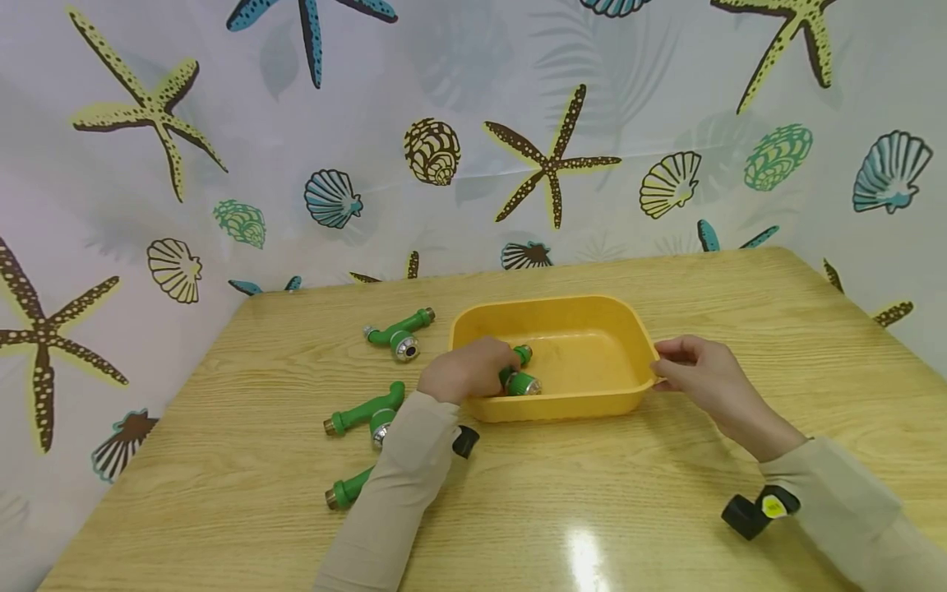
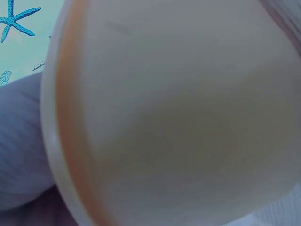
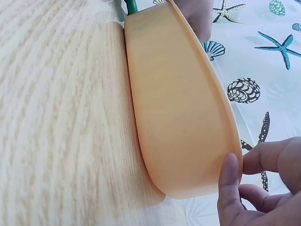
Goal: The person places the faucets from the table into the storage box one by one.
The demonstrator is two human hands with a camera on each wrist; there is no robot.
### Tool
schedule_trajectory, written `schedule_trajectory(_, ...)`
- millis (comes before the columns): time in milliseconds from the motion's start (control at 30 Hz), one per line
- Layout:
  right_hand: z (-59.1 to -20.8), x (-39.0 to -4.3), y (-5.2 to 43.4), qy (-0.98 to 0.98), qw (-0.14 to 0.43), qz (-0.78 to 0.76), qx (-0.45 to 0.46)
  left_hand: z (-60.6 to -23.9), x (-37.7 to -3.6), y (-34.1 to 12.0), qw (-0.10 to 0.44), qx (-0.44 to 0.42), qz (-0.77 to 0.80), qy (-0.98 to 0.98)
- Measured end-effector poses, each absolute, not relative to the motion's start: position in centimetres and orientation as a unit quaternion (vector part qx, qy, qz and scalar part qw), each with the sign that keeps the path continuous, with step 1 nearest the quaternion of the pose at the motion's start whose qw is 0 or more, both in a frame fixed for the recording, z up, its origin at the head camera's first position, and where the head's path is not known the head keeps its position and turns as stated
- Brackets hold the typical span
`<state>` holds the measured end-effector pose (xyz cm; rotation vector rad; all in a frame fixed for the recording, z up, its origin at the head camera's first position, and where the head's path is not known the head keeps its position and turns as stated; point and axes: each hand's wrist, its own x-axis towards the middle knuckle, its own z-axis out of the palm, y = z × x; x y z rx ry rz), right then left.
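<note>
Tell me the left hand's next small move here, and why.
Probably let go: the left hand holds a green fitting low inside the yellow tub, which the right hand steadies at its rim. Three more fittings lie on the table.

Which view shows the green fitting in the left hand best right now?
Head view: the left hand grips the green fitting inside the yellow tub. The left wrist view is only a blur; the right wrist view shows the tub's outer wall, not that fitting.
</note>
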<state>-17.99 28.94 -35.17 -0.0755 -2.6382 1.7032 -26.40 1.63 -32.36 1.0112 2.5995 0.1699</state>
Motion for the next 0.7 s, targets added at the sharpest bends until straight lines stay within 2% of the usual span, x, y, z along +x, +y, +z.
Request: schedule_trajectory(700,-35.20,-18.05,28.84,-0.842,0.003,0.538,-0.025,-32.48,-26.71,1.57,0.180,0.364,0.080,0.910)
